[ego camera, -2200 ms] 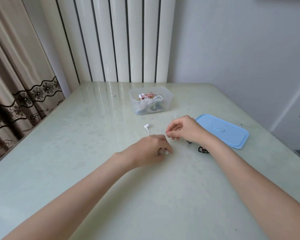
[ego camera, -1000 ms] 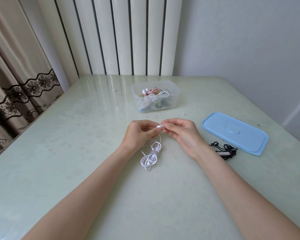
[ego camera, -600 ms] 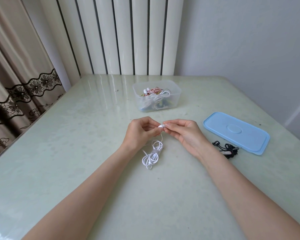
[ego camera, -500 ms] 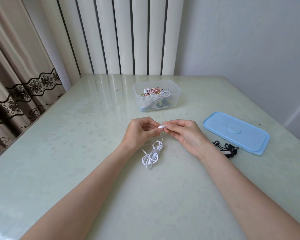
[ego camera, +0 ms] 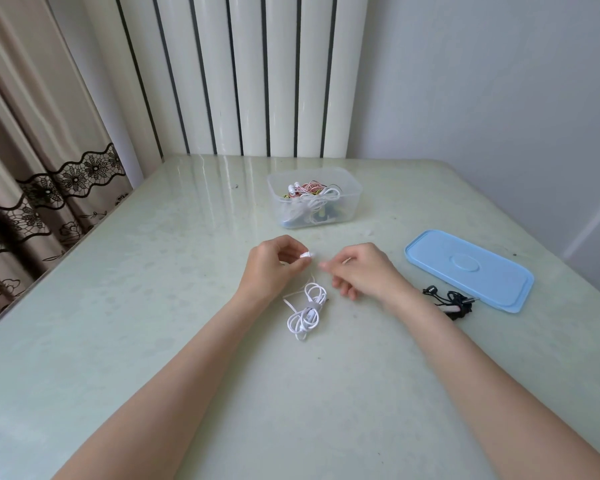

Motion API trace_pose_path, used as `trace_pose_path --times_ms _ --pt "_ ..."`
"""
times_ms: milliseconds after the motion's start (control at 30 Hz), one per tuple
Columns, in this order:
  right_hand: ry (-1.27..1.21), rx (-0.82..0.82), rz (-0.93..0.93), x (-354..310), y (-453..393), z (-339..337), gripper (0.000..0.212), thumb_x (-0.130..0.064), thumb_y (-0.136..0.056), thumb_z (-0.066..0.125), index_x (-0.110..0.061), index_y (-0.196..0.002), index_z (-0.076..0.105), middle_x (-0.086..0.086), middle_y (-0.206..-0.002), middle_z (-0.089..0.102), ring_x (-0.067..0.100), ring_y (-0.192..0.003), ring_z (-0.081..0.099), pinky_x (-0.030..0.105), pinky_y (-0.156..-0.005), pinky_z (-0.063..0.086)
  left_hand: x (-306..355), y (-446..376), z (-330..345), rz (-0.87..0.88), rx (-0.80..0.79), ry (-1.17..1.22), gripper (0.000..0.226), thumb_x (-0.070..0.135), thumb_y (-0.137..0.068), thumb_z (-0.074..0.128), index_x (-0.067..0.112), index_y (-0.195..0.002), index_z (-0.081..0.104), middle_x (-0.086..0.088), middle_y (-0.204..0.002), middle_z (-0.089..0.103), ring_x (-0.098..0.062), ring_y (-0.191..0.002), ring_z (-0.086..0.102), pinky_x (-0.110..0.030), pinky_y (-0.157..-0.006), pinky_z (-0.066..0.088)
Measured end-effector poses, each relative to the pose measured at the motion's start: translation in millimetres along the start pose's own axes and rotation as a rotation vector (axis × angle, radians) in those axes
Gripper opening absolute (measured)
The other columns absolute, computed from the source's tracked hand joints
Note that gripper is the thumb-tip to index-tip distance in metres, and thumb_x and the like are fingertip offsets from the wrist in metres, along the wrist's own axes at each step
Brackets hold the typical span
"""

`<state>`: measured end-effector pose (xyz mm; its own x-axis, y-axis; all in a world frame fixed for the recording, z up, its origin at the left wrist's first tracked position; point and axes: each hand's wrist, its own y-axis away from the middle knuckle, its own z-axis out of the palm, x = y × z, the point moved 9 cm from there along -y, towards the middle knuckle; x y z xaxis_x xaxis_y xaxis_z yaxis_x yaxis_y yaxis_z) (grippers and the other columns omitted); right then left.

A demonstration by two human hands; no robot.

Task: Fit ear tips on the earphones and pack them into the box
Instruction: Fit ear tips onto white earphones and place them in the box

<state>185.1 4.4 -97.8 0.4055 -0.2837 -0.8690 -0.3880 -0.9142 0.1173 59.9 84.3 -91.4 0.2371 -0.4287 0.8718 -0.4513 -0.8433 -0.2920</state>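
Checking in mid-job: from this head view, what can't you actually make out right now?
- Whether the ear tip is seated on the white earbud: too small, partly covered by the left hand.
- What, if anything, the right hand pinches: fingertips motion-blurred.
- Contents at the bottom of the clear box: tangled cables hide them.
- Part of the black earphones: right forearm covers one end.

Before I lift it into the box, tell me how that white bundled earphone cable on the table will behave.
The white earphone cable will probably flop: its thin loops spread loosely on either side of a middle wrap. It looks light, so a push likely slides it across the glossy table. The left hand pinches one earbud, so the bundle may dangle.
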Motion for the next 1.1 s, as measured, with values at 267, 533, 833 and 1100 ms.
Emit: trace_pose_path --times_ms 267,533,833,1100 --pt "0.56 -0.135 -0.101 -36 19 36 0.016 -0.01 -0.074 0.061 -0.013 -0.089 0.056 0.009 -0.095 0.063 0.025 -0.067 0.06 0.03 -0.061 0.048 -26 1 -26 -0.164 0.21 0.189 0.017 0.005 -0.089 0.047 0.007 -0.082 0.063 0.003 -0.071 0.061 -0.011 -0.07 0.058 -0.008 -0.053 0.046" --pt "0.249 0.357 -0.35 -136 -40 -56 0.016 -0.009 -0.077 0.067 -0.01 -0.089 0.058 0.013 -0.092 0.064 0.027 -0.063 0.068 0.031 -0.056 0.056 -23 8 -26 -0.16 0.24 0.232 0.022 0.003 -0.088 0.043 0.008 -0.081 0.063 0.003 -0.07 0.061 -0.007 -0.069 0.058 -0.008 -0.054 0.048" --pt "0.093 0.523 -0.323 -186 -94 -95 0.014 -0.005 -0.08 0.061 -0.009 -0.086 0.05 0.001 -0.065 0.051 0.018 -0.061 0.066 0.037 -0.068 0.058 -21 4 -25 -0.165 0.216 0.27 0.027 0.002 -0.088 0.042 0.014 -0.071 0.06 0.003 -0.069 0.06 -0.009 -0.068 0.057 -0.009 -0.054 0.046" --pt "-0.193 0.578 -0.305 -222 -111 -130 0.029 0.001 -0.077 0.063 -0.013 -0.065 0.041 0.002 -0.071 0.051 0.021 -0.053 0.063 0.036 -0.063 0.06 -32 2 -30 -0.192 0.213 0.193 0.028 0.004 -0.087 0.044 0.018 -0.069 0.06 0.007 -0.068 0.062 0.004 -0.057 0.054 -0.017 -0.06 0.049"
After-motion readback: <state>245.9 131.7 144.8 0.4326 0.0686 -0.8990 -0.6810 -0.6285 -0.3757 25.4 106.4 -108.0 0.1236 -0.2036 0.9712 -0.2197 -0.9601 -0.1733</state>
